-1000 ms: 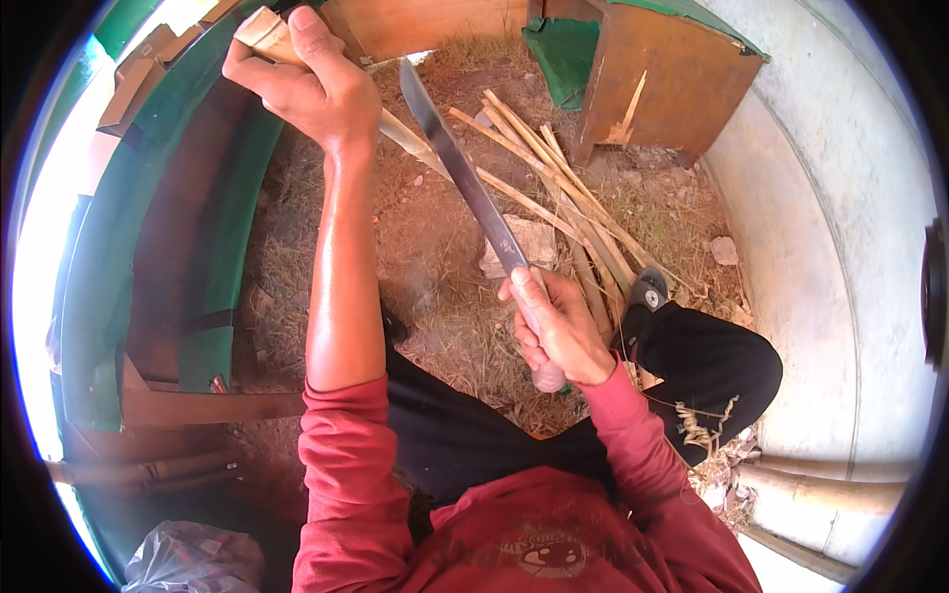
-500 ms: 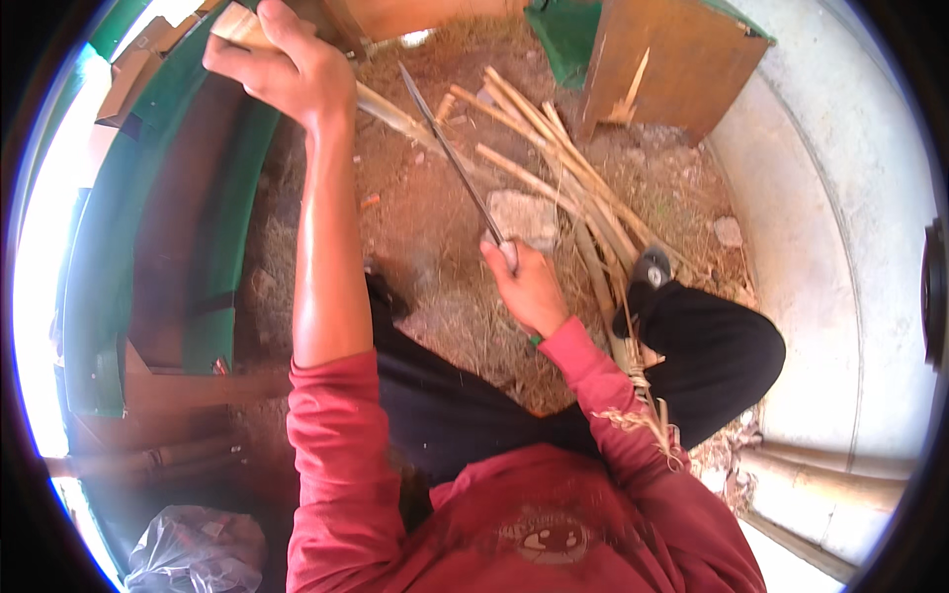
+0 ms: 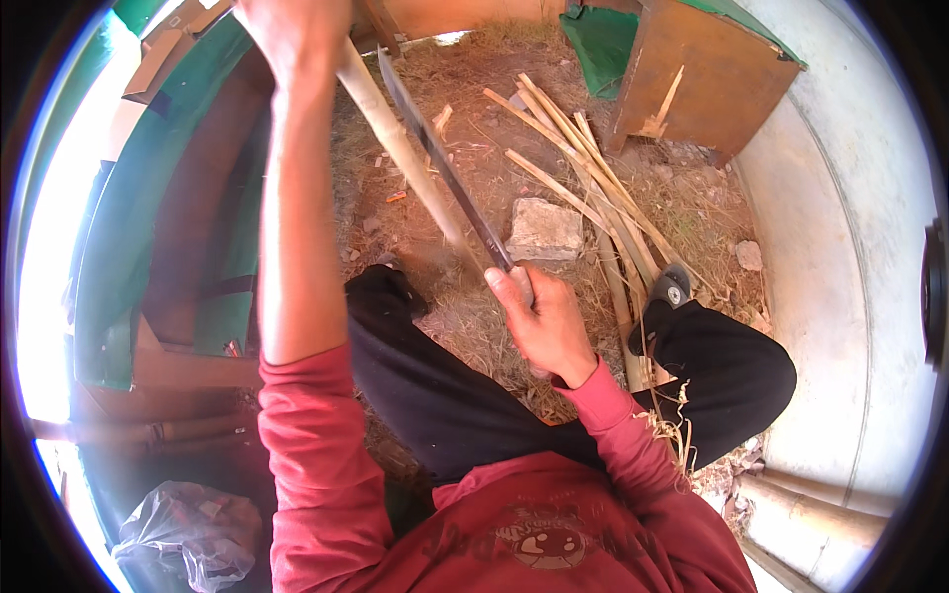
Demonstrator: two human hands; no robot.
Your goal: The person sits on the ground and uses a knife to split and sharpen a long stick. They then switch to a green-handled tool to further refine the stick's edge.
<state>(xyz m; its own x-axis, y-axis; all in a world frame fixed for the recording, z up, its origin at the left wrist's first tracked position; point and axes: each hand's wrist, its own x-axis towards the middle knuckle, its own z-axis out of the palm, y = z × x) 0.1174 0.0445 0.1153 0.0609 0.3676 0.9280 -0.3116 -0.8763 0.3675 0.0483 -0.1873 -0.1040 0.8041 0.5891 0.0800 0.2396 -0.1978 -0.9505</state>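
Observation:
At the top left my left hand, smeared by motion and cut off by the picture's edge, is closed around a pale bamboo pole. The pole slants down to the right, and its blurred lower end hangs over the ground beside the blade. My right hand grips the handle of a machete. Its long dark blade points up and to the left, nearly alongside the pole. Whether blade and pole touch, I cannot tell.
Past my right hand, a stone block lies on straw-strewn soil. Several split bamboo strips are heaped beside my shoe. A wooden panel stands at the back right, a pale wall on the right, a plastic bag lower left.
My left hand has moved up, partly out of the picture. The bamboo pole now slants more steeply close to the machete blade. My right hand sits slightly lower and further right, still gripping the machete.

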